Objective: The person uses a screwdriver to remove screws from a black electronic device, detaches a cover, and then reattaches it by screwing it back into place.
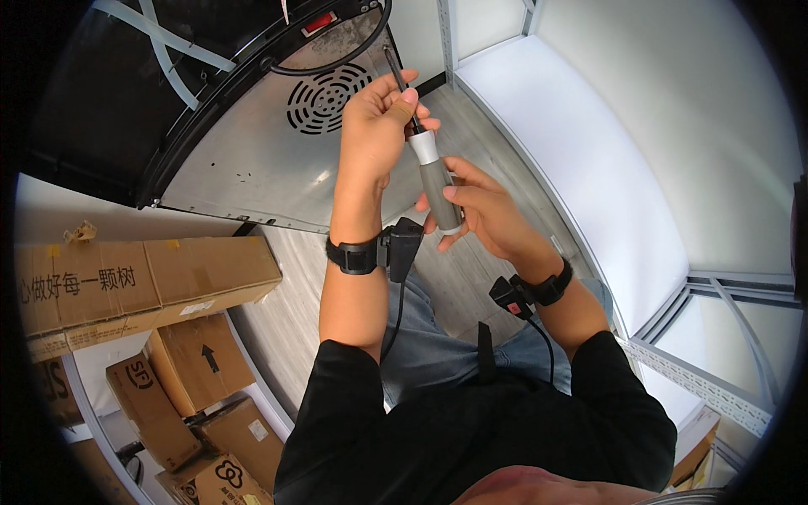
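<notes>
A screwdriver with a grey and white handle and a dark metal shaft points up and away from me. My left hand pinches the shaft between thumb and fingers, just above the white collar. Around the grey handle, the fingers of my right hand close lightly from the right side. The screwdriver's tip lies close to the edge of a metal panel with a round slotted vent; whether it touches a screw there I cannot make out. Each wrist wears a black strap with a small cabled box.
A black cable loops over the panel beside a red switch. Several cardboard boxes fill a shelf at the lower left, with a long carton above. White shelving runs along the right over a grey wood-look floor.
</notes>
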A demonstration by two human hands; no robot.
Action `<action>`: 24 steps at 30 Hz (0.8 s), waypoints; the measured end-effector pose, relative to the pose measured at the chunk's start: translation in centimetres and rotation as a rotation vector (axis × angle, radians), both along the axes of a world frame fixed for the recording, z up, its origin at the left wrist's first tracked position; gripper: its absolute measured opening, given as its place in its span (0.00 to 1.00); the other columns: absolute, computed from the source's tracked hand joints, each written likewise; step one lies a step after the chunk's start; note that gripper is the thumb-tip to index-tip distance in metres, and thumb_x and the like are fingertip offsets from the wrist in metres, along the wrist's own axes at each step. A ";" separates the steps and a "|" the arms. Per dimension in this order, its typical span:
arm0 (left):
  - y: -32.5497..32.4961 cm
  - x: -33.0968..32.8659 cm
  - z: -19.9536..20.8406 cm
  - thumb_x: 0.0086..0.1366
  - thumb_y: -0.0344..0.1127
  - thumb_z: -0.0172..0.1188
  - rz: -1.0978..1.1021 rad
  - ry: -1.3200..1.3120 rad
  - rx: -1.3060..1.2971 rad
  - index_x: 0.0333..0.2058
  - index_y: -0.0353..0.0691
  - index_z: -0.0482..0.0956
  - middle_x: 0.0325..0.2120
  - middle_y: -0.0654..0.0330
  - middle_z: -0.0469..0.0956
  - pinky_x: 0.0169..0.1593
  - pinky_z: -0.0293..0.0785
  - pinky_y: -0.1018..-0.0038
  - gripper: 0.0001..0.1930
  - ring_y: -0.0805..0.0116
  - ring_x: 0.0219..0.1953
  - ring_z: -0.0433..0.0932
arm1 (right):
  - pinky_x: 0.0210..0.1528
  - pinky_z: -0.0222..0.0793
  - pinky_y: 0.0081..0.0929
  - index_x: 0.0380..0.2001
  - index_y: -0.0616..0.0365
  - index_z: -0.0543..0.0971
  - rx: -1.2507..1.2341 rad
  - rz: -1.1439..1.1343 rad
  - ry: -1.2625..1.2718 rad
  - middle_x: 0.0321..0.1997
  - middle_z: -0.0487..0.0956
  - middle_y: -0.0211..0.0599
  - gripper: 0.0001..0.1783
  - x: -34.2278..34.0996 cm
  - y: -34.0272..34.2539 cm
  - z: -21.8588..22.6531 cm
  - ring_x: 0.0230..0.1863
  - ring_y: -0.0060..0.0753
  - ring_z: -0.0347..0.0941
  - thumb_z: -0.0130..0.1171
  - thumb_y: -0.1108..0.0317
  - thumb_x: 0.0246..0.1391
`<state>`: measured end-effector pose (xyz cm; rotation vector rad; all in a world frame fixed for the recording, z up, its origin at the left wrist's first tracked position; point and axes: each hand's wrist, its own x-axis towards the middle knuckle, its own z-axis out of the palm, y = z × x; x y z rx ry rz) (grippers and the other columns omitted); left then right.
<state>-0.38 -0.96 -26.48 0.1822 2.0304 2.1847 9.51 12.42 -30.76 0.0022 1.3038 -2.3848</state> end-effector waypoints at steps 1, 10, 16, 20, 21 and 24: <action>0.0 0.0 0.0 0.64 0.28 0.54 0.001 0.005 0.012 0.48 0.31 0.71 0.22 0.62 0.75 0.30 0.76 0.77 0.14 0.73 0.25 0.77 | 0.21 0.72 0.21 0.54 0.59 0.65 0.049 -0.028 0.000 0.36 0.76 0.35 0.25 0.0 0.0 -0.1 0.33 0.27 0.75 0.56 0.64 0.54; 0.0 -0.7 -0.2 0.60 0.30 0.61 0.047 0.162 -0.094 0.51 0.30 0.67 0.20 0.66 0.75 0.25 0.69 0.83 0.21 0.79 0.19 0.72 | 0.16 0.64 0.15 0.47 0.62 0.68 0.389 -0.027 0.100 0.32 0.74 0.32 0.24 -0.3 -0.1 -0.6 0.22 0.17 0.69 0.62 0.62 0.50; 0.1 -0.9 -0.3 0.61 0.29 0.59 0.039 0.117 0.006 0.51 0.29 0.66 0.20 0.64 0.75 0.25 0.70 0.82 0.21 0.75 0.22 0.76 | 0.20 0.70 0.20 0.53 0.62 0.65 -0.109 0.027 0.033 0.40 0.76 0.41 0.23 -0.5 0.5 -0.7 0.30 0.29 0.75 0.51 0.64 0.56; 0.2 -1.0 -0.3 0.62 0.29 0.58 0.042 0.102 0.033 0.51 0.30 0.66 0.20 0.64 0.75 0.25 0.71 0.81 0.20 0.74 0.22 0.77 | 0.28 0.76 0.23 0.57 0.62 0.63 -0.015 -0.032 0.034 0.42 0.75 0.40 0.28 -0.5 0.5 -1.3 0.35 0.26 0.75 0.55 0.64 0.55; 0.2 -1.0 -0.3 0.62 0.30 0.58 0.052 0.101 0.029 0.50 0.30 0.66 0.20 0.63 0.75 0.25 0.72 0.81 0.20 0.75 0.22 0.77 | 0.28 0.76 0.23 0.57 0.62 0.63 0.024 -0.054 0.055 0.42 0.75 0.39 0.28 -0.5 0.4 -1.5 0.35 0.26 0.74 0.56 0.64 0.54; 0.3 -1.2 -0.3 0.61 0.31 0.59 0.069 0.138 -0.024 0.49 0.31 0.68 0.20 0.63 0.76 0.24 0.73 0.79 0.19 0.75 0.22 0.76 | 0.29 0.76 0.22 0.56 0.61 0.64 0.130 -0.085 0.108 0.42 0.75 0.36 0.28 -0.6 0.1 -2.1 0.36 0.24 0.73 0.58 0.65 0.53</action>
